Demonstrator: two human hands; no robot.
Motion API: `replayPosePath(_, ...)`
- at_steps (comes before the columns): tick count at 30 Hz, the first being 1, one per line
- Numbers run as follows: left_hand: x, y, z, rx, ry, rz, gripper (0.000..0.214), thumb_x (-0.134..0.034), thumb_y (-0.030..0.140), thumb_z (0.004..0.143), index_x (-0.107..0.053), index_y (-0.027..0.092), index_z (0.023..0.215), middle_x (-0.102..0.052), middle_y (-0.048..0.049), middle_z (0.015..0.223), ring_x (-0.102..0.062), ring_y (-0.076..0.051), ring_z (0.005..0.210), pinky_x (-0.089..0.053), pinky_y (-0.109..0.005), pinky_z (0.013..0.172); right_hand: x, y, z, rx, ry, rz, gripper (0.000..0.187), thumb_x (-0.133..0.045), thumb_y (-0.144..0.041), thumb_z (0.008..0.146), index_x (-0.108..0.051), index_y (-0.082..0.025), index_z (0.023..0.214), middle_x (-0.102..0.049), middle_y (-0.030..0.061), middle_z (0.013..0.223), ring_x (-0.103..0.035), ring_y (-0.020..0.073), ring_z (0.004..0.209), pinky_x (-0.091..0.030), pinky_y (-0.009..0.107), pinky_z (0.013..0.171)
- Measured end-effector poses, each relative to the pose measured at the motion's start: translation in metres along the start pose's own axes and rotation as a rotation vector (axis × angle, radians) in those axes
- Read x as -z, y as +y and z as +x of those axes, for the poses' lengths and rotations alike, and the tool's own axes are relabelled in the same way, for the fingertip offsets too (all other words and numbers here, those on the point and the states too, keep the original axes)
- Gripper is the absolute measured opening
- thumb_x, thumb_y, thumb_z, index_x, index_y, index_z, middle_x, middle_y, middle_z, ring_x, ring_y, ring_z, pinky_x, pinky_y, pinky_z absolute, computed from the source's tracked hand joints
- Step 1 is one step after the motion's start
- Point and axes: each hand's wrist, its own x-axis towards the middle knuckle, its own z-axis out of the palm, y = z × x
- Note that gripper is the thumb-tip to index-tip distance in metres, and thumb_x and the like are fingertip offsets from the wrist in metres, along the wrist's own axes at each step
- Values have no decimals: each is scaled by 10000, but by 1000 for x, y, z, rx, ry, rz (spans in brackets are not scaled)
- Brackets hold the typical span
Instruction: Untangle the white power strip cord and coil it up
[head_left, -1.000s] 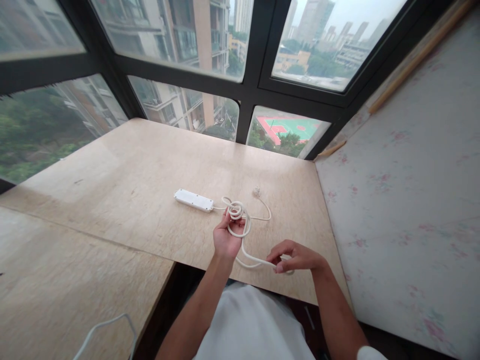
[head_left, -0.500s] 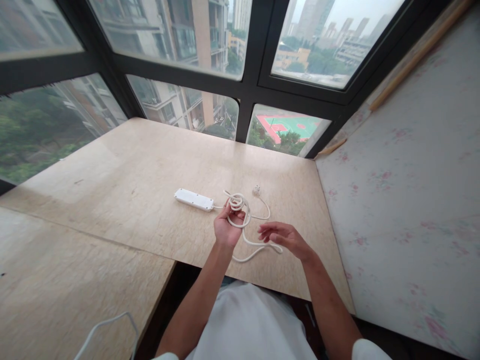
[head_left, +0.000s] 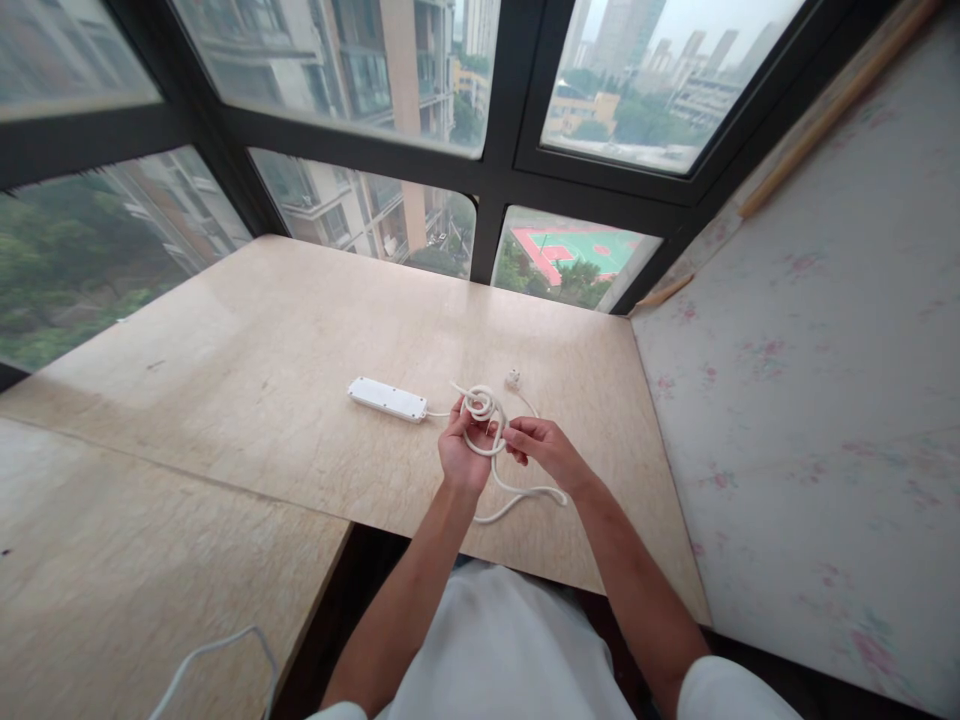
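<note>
A white power strip point(head_left: 387, 399) lies on the beige table point(head_left: 285, 330), its white cord point(head_left: 517, 497) running right into a small coil. My left hand point(head_left: 463, 455) is closed round the coiled loops of that cord, just above the table. My right hand point(head_left: 541, 446) is beside it, fingers pinched on the cord at the coil's right side. A loose loop of cord trails on the table below both hands. The white plug point(head_left: 513, 379) rests on the table just beyond the coil.
Large dark-framed windows point(head_left: 495, 180) rise along the table's far edge. A pale floral-patterned surface point(head_left: 810, 400) borders the table on the right. A second table section point(head_left: 135, 580) lies at the near left, with a thin white wire point(head_left: 214, 655) at its front edge.
My right hand has let go of the cord's far loop near the table's front edge and moved up-left to the coil in my left hand. The trailing loop has shortened.
</note>
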Motion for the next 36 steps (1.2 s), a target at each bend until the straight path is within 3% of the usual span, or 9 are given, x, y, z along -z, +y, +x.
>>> replayPosePath(6, 1, -1, -2, 13, -16, 112, 163, -589, 106, 788, -571, 150, 944, -623, -19, 797, -566, -103, 634, -437, -235, 597, 6, 7, 8, -60, -124, 201, 297, -756, -359, 714, -680, -142, 901, -600, 21, 738, -503, 87, 599, -418, 214, 548)
replayPosePath(14, 15, 13, -15, 127, -19, 610, 393, -702, 254, 713, -586, 134, 1068, -635, -65, 914, -596, -109, 690, -419, -199, 569, 13, 5, 6, -93, 100, 247, 313, -758, -363, 698, -680, -142, 905, -607, 11, 686, -546, 100, 580, -442, 226, 545)
replayPosePath(16, 21, 16, -21, 46, -20, 765, 425, -713, 282, 709, -590, 128, 1086, -620, -72, 921, -584, -111, 690, -413, -200, 562, 14, 7, 5, -105, 142, 267, 338, -764, -378, 692, -675, -139, 914, -607, 10, 677, -549, 99, 573, -435, 222, 537)
replayPosePath(19, 22, 20, -32, -306, -15, 1048, 541, -761, 245, 672, -585, 187, 1181, -604, -76, 1028, -579, -127, 792, -442, -221, 652, 14, 10, 5, -112, 164, 275, 352, -773, -399, 687, -666, -141, 902, -601, 4, 659, -546, 93, 564, -427, 213, 531)
replayPosePath(21, 18, 24, -38, -517, -123, 1209, 566, -785, 217, 656, -612, 235, 1194, -596, -82, 1110, -568, -161, 928, -450, -256, 779, 13, 12, 5, -108, 141, 260, 354, -777, -413, 687, -661, -143, 885, -598, 1, 647, -542, 92, 564, -432, 216, 535)
replayPosePath(23, 12, 27, -40, -614, -308, 1357, 462, -784, 216, 670, -672, 251, 1117, -615, -86, 1113, -545, -203, 1031, -420, -312, 906, 11, 13, 6, -95, 104, 249, 360, -783, -425, 683, -658, -146, 875, -595, -4, 643, -539, 89, 568, -443, 218, 551)
replayPosePath(26, 8, 31, -35, -657, -524, 1551, 321, -732, 232, 738, -702, 260, 1056, -663, -87, 998, -553, -230, 997, -385, -382, 959, 9, 15, 8, -72, 67, 226, 382, -793, -440, 673, -656, -154, 887, -611, -3, 691, -557, 87, 600, -459, 216, 583)
replayPosePath(28, 9, 32, -28, -663, -573, 1601, 292, -686, 232, 782, -696, 264, 1072, -676, -84, 916, -563, -224, 904, -401, -385, 914, 9, 17, 10, -64, 55, 199, 400, -793, -456, 670, -647, -157, 894, -631, 10, 736, -583, 102, 644, -470, 220, 597)
replayPosePath(36, 12, 33, -20, -567, -431, 1400, 83, -671, 146, 763, -713, 217, 765, -646, -58, 768, -536, -170, 766, -395, -265, 778, 4, 18, 11, -41, -45, 241, 441, -823, -439, 628, -591, -160, 879, -647, 28, 813, -602, 116, 648, -515, 251, 611)
